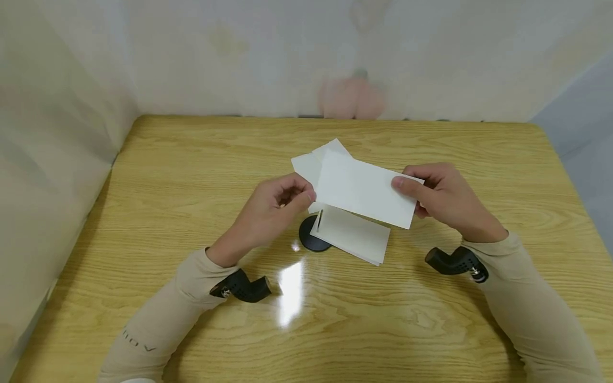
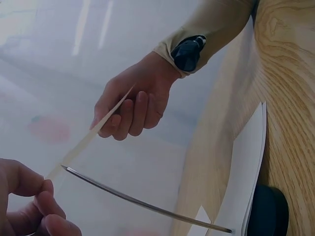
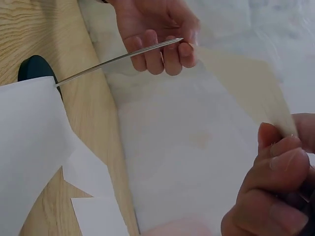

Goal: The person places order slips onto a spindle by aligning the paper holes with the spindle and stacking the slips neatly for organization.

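A white slip of paper (image 1: 366, 189) is stretched between the two hands. My left hand (image 1: 278, 210) pinches its left corner between thumb and finger, and my right hand (image 1: 445, 199) grips its right end, thumb on top. Below stands a bill spike: a round black base (image 1: 311, 236) with a thin metal spike (image 2: 142, 204) rising from it. Several slips (image 1: 356, 236) are pierced on the spike, low by the base. The spike's pointed tip (image 3: 179, 39) is close to the held slip near my left fingers; whether it touches cannot be told.
More loose white slips (image 1: 306, 165) lie on the wooden table (image 1: 215, 159) behind the spike, partly covered by the held one. Pale sheeting (image 1: 268, 58) hangs along the back and left edges. Each wrist carries a black camera mount (image 1: 244, 287).
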Available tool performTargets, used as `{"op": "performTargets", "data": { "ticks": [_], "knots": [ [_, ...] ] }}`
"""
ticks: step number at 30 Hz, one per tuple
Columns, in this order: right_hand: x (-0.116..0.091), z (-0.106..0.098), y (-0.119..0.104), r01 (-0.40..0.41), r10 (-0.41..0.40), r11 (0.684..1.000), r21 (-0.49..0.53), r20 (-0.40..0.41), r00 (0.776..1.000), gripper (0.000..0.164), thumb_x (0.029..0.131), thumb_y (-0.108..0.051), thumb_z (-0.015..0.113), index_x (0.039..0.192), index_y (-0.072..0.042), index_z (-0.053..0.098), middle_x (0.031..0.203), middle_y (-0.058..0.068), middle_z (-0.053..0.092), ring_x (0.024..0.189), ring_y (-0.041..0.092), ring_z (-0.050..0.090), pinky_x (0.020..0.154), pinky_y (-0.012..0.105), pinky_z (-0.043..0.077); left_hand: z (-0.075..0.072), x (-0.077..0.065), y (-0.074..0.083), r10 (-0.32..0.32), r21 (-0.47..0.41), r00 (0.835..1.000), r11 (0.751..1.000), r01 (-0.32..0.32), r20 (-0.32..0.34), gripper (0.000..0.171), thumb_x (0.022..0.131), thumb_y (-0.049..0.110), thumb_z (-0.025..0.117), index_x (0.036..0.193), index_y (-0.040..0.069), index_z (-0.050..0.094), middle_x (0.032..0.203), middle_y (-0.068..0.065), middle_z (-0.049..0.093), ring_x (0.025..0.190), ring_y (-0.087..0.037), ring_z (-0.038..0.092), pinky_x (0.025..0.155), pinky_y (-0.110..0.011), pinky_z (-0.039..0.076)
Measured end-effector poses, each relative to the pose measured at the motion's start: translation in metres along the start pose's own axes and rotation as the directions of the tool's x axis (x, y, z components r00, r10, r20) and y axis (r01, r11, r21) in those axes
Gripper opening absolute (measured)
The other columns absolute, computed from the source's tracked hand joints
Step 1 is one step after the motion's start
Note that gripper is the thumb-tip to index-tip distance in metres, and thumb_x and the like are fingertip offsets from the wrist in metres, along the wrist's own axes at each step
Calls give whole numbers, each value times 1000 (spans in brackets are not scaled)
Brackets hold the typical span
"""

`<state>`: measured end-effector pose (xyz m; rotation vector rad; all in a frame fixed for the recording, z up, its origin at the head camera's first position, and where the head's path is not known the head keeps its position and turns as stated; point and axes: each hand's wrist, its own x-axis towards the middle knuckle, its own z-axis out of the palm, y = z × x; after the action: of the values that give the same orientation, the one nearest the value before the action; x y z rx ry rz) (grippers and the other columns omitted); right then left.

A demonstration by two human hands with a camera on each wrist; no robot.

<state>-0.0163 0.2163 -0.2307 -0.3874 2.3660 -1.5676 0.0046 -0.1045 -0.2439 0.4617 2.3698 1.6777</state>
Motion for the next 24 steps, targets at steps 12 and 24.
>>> {"op": "performTargets", "data": {
  "ticks": [12, 24],
  "knots": [
    [-2, -1, -8, 73, -73, 997, 18, 17, 997, 35, 105, -16, 60, 72, -7, 64, 67, -5, 63, 55, 17, 54, 45, 36, 38, 6, -7, 4, 33, 15, 998, 999, -34, 60, 13, 103, 15, 58, 96, 9, 67, 79, -1, 55, 66, -13, 44, 61, -24, 36],
    [-2, -2, -7, 81, -83, 996, 33, 48, 995, 29, 104, -13, 59, 76, -6, 68, 66, -3, 62, 54, 19, 51, 44, 37, 35, 5, -9, 8, 6, 33, 997, 999, -8, 77, 14, 103, 16, 56, 94, 13, 67, 73, 0, 50, 63, -14, 41, 58, -25, 34]
  ]
}}
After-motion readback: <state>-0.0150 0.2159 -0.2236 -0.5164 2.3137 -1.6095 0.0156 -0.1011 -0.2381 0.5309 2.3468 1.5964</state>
